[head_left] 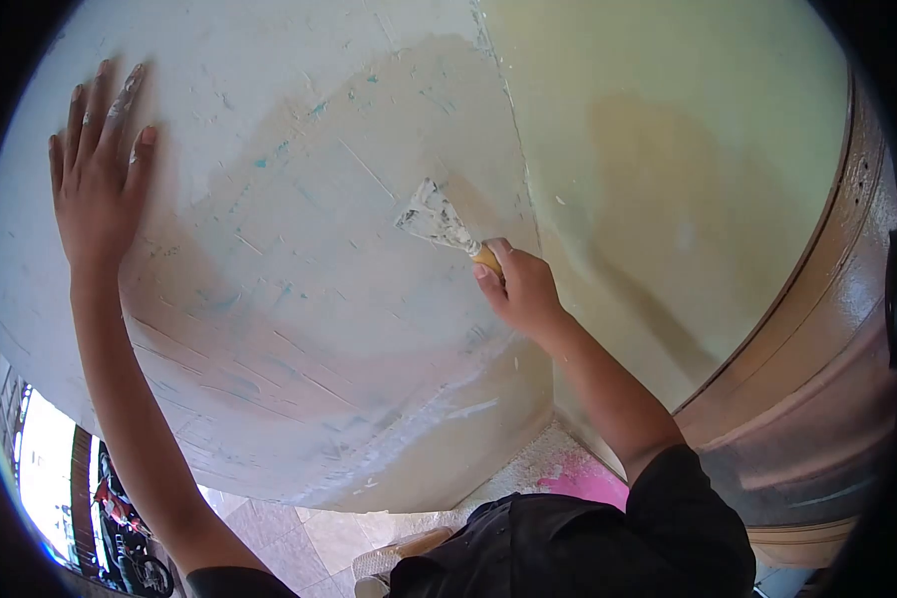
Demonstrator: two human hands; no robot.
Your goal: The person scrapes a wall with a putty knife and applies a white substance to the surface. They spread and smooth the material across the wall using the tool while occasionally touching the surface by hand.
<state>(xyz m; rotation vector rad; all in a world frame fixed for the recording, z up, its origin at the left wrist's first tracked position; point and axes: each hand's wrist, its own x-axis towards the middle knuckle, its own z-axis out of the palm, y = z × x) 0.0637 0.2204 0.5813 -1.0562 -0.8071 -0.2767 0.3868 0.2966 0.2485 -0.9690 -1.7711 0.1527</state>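
My right hand (520, 289) is closed round the wooden handle of a putty knife (437, 215). White, crusty filler coats its blade, which is at the scratched white wall (299, 209); whether the edge touches the surface I cannot tell. Flat against the same wall, at the upper left, lies my left hand (100, 189) with its fingers spread and white smears on them. Scrape marks and small teal flecks cover the wall between my hands.
A pale green wall (688, 199) meets the white one at a corner to the right. Brown wooden panelling (817, 339) stands at far right. White debris (528, 463) and a pink patch (590, 480) lie below. A motorbike (130, 538) shows at lower left.
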